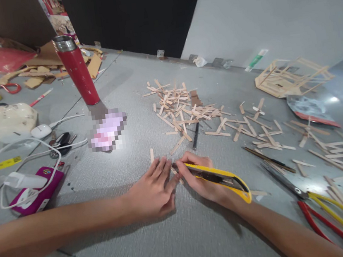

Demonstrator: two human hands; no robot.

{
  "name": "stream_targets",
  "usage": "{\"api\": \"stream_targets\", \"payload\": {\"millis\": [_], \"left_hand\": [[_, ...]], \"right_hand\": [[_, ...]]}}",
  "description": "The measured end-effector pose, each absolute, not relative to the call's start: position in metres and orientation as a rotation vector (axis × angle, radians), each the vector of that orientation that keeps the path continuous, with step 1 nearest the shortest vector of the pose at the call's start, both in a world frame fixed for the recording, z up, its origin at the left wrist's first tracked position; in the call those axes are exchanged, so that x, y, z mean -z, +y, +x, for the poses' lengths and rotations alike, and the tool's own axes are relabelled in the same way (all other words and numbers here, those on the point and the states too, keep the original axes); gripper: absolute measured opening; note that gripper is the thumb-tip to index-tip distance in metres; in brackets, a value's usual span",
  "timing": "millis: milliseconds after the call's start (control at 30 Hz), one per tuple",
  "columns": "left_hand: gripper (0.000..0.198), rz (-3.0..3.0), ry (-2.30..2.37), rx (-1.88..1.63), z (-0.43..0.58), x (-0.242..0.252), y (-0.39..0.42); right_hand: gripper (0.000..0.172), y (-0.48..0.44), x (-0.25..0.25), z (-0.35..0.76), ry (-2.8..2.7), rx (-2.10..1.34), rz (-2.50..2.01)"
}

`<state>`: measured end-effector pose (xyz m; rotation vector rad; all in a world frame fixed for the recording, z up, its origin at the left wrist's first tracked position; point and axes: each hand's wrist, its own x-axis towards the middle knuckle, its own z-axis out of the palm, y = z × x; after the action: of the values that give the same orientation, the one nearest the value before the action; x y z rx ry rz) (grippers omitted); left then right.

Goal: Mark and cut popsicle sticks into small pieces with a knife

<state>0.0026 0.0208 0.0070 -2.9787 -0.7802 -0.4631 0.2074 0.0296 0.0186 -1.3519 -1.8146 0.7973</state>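
My right hand (196,173) is closed around a yellow box cutter (218,176), its tip pointing left toward the fingers of my left hand. My left hand (156,184) bends over the table with fingers together, pressing down a small wooden craft stick (180,178). Only a sliver of that stick shows between the two hands, and the blade's contact with it is hidden. Just above my left fingers lies another short wooden piece (152,155). Beyond my right hand rests a thin dark pen-like rod (196,136), beside a heap of cut wooden sticks (176,103).
Scissors with red and yellow handles (305,195) lie at right, near a dark pencil-like stick (269,159). A wooden stick frame (287,79) stands behind. At left are a red bottle (77,71), a phone (109,130), a purple power strip (38,190) and cables.
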Motion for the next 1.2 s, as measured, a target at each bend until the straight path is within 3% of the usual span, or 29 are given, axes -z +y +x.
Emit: {"api": "stream_targets", "payload": {"millis": [1200], "left_hand": [[0.058,-2.889,-0.710,0.325,0.003,-0.015,0.026]], "right_hand": [[0.037,0.028,-0.020,0.205,-1.945,-0.788,-1.308]]}}
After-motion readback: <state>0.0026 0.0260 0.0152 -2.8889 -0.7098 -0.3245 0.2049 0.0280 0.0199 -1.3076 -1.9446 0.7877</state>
